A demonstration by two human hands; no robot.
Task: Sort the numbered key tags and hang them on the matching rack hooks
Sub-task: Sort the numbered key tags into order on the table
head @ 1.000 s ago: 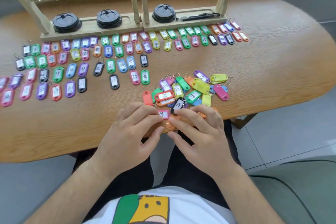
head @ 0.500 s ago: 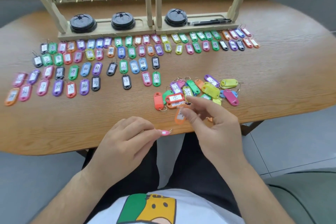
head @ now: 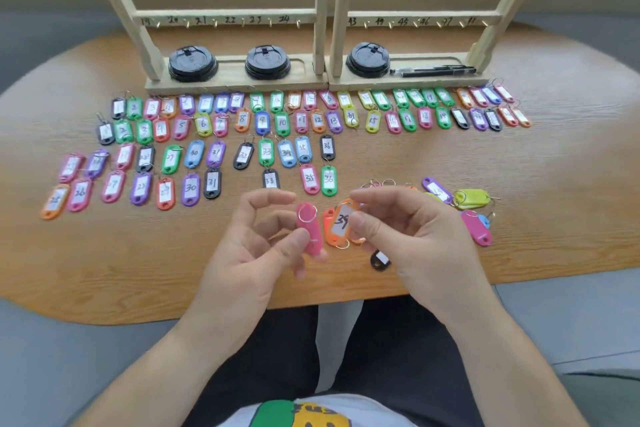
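status: sorting mostly done, hanging not started

left hand (head: 249, 253) pinches a pink tag (head: 309, 234) by its lower end, ring up, plain back toward the camera so its number is unreadable
right hand (head: 415, 239) pinches an orange tag (head: 341, 220) marked 39, label facing up, ring down
both tags sit just beside each other between the hands, held clear of the table (head: 138, 253)

beyond the hands: laid-out rows of tags (head: 263, 149), roughly in number order, readable up to 36, many numbers doubled
behind the right hand and off to its right: small unsorted pile (head: 471, 199), jumbled and overlapping
one black tag (head: 380, 259) lies under the right hand, near the table edge

beyond the rows: wooden rack (head: 322, 10); every hook (head: 214, 23) in view is bare, so nothing looks hung yet
remaining: clear the pile, then hang the whole lot

tags: glossy moulded plastic, rounded oblongs, paper label window, thin wire split ring; light, probably slippery, rings likely to snag
rack: pale bare wood, small brass-coloured hooks, handwritten numbers
table: matte wood grain
black plastic lids (head: 267, 62) and a pen (head: 433, 71) sit in the rack base
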